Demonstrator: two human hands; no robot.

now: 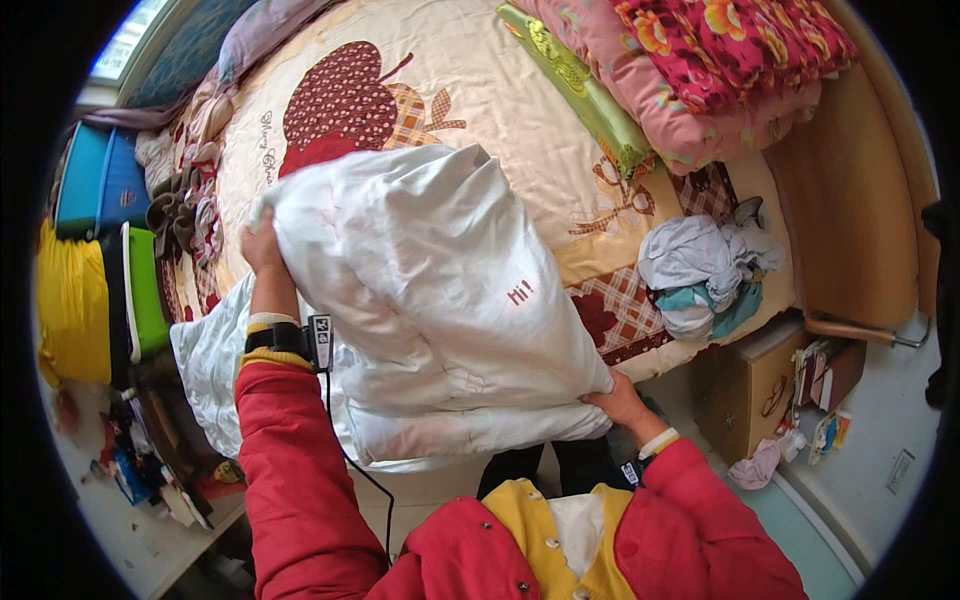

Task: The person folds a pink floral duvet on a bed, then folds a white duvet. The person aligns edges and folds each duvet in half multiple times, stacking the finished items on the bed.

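A pale white bed cover with small red print is bunched and folded in layers in front of me, over the near edge of the bed. My left hand is closed on its left edge, the fingers partly hidden behind the fabric. At the lower right corner my right hand pinches the cover, the thumb on top. Between the two hands the fabric is stretched and wrinkled. More of the same pale fabric hangs down on the left, beneath my left forearm.
The bed sheet is cream with dark red appliqué. Pink floral quilts and a green pillow lie at the far right, crumpled clothes nearer. Blue bins stand left, a wooden cabinet right. A cable trails from my left wrist.
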